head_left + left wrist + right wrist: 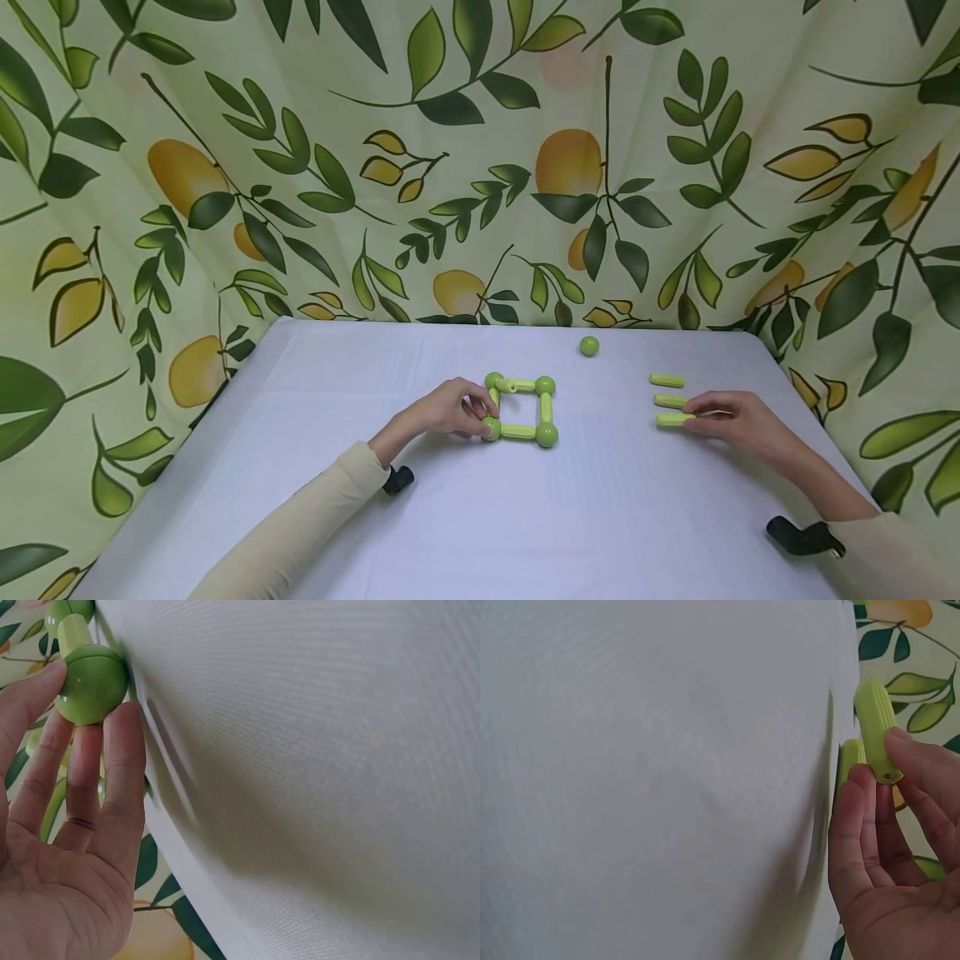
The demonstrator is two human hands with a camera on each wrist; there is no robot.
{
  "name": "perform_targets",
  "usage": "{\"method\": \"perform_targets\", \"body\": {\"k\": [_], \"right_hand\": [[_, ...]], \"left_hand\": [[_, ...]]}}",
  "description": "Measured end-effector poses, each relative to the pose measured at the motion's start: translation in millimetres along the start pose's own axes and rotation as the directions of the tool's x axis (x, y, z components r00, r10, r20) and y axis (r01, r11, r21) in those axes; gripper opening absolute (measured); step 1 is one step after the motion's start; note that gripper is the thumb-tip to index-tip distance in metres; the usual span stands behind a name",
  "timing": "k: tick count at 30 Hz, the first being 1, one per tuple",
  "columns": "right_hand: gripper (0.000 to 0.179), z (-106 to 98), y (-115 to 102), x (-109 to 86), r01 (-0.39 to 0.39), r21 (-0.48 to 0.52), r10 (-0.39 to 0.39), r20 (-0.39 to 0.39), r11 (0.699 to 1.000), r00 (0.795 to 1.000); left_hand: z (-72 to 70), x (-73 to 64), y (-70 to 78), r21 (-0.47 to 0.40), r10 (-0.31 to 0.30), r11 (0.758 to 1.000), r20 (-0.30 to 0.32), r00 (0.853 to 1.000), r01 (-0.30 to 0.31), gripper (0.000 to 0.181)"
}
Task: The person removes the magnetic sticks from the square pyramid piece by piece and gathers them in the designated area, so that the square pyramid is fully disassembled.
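And the left hand (456,409) pinches the near-left ball (94,684) of the green ball-and-rod square (518,432), likely steadying it on the white-covered table (600,517). Over right, the right hand (735,418) grips a ribbed rod (876,727) by one end, leaving the other clear; whether it's lifted is hard to tell. The middle rod (670,401) and far rod (667,381) lie lined up, presumably for easy reach.

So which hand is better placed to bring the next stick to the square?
Probably the right hand: it pinches a green stick, with two more sticks just beyond it. The left hand holds the near-left ball of the square, so it seems better placed to steady that.
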State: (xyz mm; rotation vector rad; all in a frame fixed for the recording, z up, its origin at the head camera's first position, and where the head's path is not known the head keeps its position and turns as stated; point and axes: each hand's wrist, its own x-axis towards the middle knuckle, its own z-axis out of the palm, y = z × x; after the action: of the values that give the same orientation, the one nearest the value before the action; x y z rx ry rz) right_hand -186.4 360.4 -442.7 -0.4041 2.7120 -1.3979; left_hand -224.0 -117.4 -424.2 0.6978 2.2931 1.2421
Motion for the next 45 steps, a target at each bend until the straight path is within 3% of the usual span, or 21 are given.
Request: {"method": "perform_targets", "body": {"k": [7, 15, 37, 45], "right_hand": [[0.026, -4.2, 4.4, -0.5, -0.029, -0.04, 0.029, -0.005, 0.999, 1.0], [0.02, -4.7, 3.9, 0.8, -0.005, -0.103, 0.005, -0.006, 0.995, 1.0], [0.018, -0.8, 0.0, 4.6, -0.027, -0.121, 0.027, -0.001, 0.992, 1.0], [0.027, -7.2, 0.3, 2.6, -0.038, -0.127, 0.037, -0.014, 0.991, 0.999]], "left_hand": [[0.1, -0.6, -0.9, -0.004, 0.008, 1.0, -0.004, 1.0, -0.008, 0.02], [-0.3, -0.8, -0.1, -0.011, 0.007, 1.0, -0.004, 1.0, -0.007, 0.019], [-0.6, -1.0, 0.4, -0.008, 0.003, 1.0, -0.008, 1.0, -0.003, 0.019], [0.2, -1.0, -1.0, -0.011, 0.009, 1.0, -0.005, 1.0, -0.009, 0.019]]}}
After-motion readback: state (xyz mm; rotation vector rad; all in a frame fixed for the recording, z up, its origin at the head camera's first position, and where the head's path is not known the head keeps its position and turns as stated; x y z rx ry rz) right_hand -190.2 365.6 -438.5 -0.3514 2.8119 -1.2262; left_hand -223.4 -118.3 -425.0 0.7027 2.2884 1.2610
